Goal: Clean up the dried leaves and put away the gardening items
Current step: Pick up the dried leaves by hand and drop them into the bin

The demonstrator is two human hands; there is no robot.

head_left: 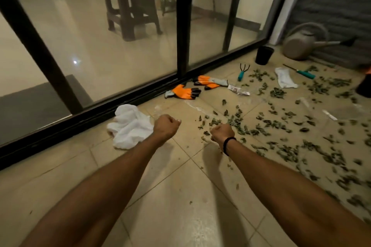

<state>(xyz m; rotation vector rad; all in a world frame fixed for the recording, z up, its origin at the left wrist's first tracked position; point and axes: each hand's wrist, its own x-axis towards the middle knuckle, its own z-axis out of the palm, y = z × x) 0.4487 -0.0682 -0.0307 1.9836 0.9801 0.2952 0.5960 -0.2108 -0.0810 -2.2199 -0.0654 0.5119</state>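
Leaves, dried and curled, are scattered all over the right half of the tiled floor, starting right by the right hand and running out toward the far wall. Two orange gloves lie along the sliding door track. The near one's clawed tips point right, and the far one's point left. The little hand rake lies lengthwise going away from the camera, with its teal handle nearer and its tines aimed at the black pot. A second teal-handled tool lies slanted, its dark shaft pointing up-left. The watering can sits by the wall, spout pointing right.

Both arms are stretched straight out and low over the tiles. The left hand is next to a crumpled white cloth. The fingers of both hands are balled into fists, and I can't see anything held in them.
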